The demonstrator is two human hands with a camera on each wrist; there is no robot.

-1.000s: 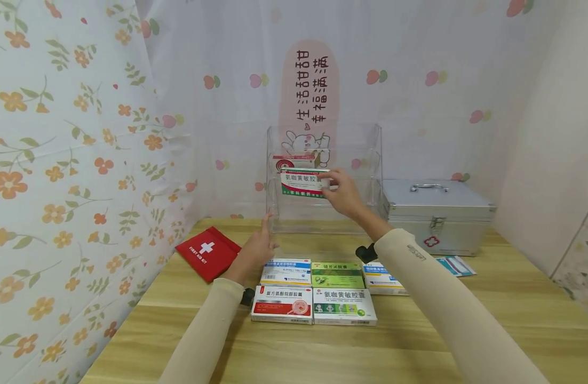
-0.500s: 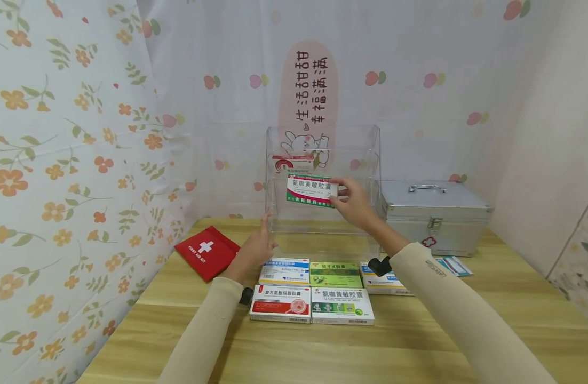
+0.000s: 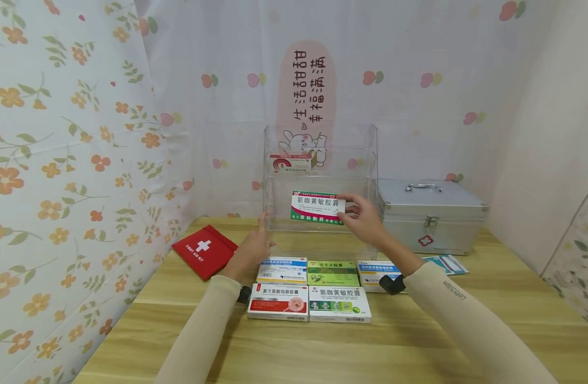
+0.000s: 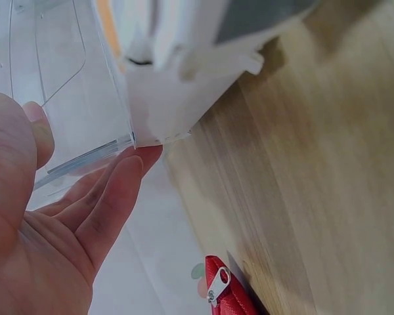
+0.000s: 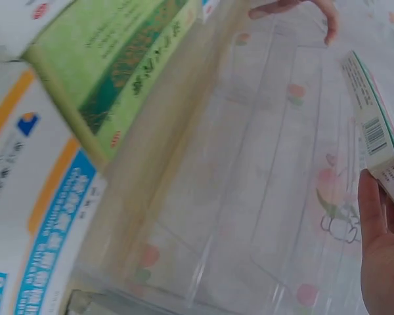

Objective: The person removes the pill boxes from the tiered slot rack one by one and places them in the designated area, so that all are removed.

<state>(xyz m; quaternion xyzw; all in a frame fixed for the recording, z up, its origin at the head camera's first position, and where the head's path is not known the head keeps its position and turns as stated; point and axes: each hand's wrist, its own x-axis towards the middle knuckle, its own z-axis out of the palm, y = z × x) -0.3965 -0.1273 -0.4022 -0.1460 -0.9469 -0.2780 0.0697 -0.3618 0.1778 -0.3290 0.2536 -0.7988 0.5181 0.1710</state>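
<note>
My right hand (image 3: 363, 217) pinches the right end of a medicine box (image 3: 315, 208), white with green and red bands. The box hangs face toward me before the lower part of a clear acrylic tiered rack (image 3: 323, 231); the right wrist view shows its barcode end (image 5: 375, 136). At the rack's left side is my left hand (image 3: 253, 246). Close up in the left wrist view, its fingers (image 4: 111, 203) lie fairly straight at the rack's lower edge, with the thumb near the clear panel. A red and white medicine box (image 3: 290, 164) stands in an upper tier, at the left.
Several medicine boxes lie in front of the rack, including a green one (image 3: 333, 273) and a red and white one (image 3: 278, 302). A red first aid pouch (image 3: 204, 250) lies left. At right stand a silver metal case (image 3: 430, 218) and a flat teal packet (image 3: 450, 264).
My right hand has moved down and slightly right with the medicine box, from near the red box's tier to the lower part of the rack. My left hand has stayed at the rack's side.
</note>
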